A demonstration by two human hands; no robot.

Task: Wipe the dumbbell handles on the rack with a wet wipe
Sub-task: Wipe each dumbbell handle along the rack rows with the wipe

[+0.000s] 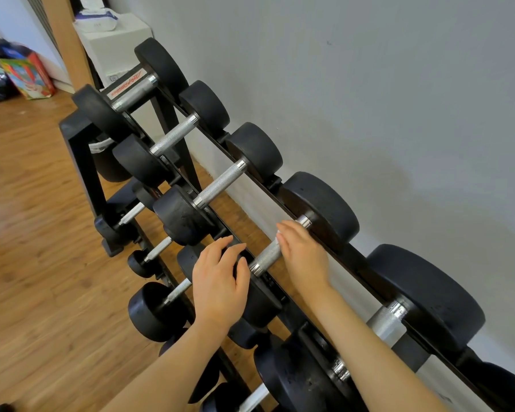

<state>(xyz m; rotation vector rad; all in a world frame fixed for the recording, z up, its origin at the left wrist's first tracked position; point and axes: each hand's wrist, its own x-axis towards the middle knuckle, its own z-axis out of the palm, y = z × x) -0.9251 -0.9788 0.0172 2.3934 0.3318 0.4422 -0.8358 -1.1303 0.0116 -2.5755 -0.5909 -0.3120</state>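
I observe my right hand (302, 254) laid over the knurled handle (268, 254) of the fourth dumbbell on the rack (351, 257) top tier, a sliver of white wipe (277, 241) showing under the fingers; I cannot tell how firmly it is gripped. My left hand (220, 281) rests open, fingers spread, on that dumbbell's near black weight (259, 304).
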